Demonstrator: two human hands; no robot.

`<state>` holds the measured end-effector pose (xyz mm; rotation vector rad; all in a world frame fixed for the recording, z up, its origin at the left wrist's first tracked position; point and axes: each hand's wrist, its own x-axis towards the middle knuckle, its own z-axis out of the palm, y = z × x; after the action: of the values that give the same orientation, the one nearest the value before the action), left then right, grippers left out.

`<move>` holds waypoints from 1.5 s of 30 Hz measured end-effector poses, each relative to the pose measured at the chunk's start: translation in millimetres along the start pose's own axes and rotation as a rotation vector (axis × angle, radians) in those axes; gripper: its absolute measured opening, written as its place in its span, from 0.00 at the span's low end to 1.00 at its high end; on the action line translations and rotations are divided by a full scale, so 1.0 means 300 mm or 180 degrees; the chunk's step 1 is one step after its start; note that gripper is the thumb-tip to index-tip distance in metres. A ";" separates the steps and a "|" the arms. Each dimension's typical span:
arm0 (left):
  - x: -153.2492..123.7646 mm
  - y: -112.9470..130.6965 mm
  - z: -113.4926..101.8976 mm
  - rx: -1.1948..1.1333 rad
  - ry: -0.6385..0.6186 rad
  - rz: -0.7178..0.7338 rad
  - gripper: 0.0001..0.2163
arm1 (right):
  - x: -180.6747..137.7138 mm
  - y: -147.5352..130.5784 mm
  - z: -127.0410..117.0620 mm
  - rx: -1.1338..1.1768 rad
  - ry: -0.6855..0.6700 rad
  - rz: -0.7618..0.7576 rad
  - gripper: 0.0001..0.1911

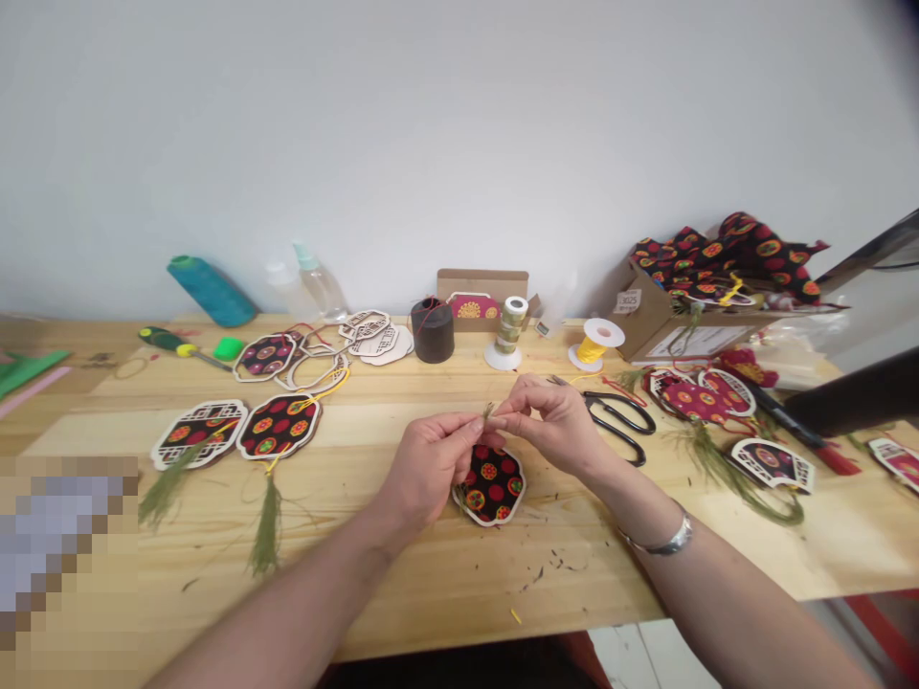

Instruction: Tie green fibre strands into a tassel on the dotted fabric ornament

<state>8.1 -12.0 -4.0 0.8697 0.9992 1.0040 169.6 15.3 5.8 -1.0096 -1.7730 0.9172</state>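
Note:
At the middle of the table, my left hand [436, 461] and my right hand [551, 421] meet with thumbs and fingertips pinched. Between them is a small bit of olive-green thread [489, 411]; much of it is hidden by the fingers. Just below my hands lies a scallop-edged ornament [495, 485] with black, red-and-yellow patterned cloth in a pale frame. My left hand overlaps its upper left edge. To the right of my right hand, black-handled scissors [623, 421] rest on the wood, their blades partly covered by the hand.
Finished-looking ornaments with green tassels [266, 526] lie left; more ornaments [700, 394] lie right. Along the wall stand a teal thread cone [212, 290], a black spool [433, 330], a green ribbon spool [512, 330], a yellow cord spool [593, 344] and a cloth-topped cardboard box [661, 321].

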 end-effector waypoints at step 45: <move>-0.007 -0.026 -0.016 0.0645 -0.0122 0.0246 0.11 | -0.013 0.036 0.041 0.2240 -0.0230 0.1594 0.07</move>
<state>5.1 -15.7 -12.1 1.0983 1.0537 0.9584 162.1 14.1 -9.2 -0.9508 -1.0976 1.7489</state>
